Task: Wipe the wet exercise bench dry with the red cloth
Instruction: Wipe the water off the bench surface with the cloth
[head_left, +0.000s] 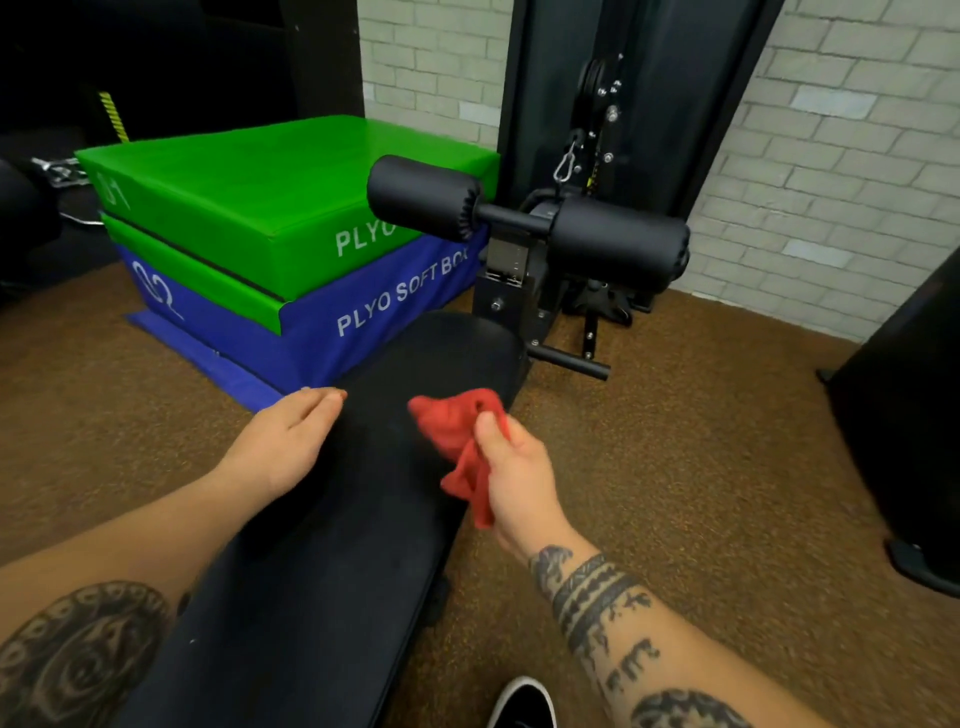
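— Item one: the red cloth (457, 436). Location?
— Twelve o'clock from the person, over the far half of the bench (363, 519), toward its right edge. It is bunched, not spread, and one tail hangs down by the palm. I can't tell from here whether it touches the pad.
— Item two: hands.
— Right hand (511, 467): thumb on top, fingers curled beneath, pinching the cloth near its middle. Left hand (283, 441): eleven o'clock, fingers straight and together, holding nothing, at the bench's left edge. I can't say whether it is resting or hovering.
— Item three: the bench itself.
— Long black padded top, running away from the person. The surface is matte. I see no plain sheen or drops, so I can't mark which parts are wet.
— Surroundings?
— Roller pads (618, 244) at one o'clock, past the bench end. Green box (270, 176) stacked on a blue box (363, 312) at ten o'clock. Shoe (524, 701) at five o'clock on the brown floor (701, 441).
— Risks, in order?
— One: a wadded cloth meets the pad with a small face, so strokes would likely leave damp stripes. Two: the pinch is light, and drag on wet padding could pull the cloth free and drop it to the floor, where it would pick up grit. Three: dark padding hides moisture, so patches by the left edge or the near end could be skipped. Four: the hanging tail may smear over parts already wiped.
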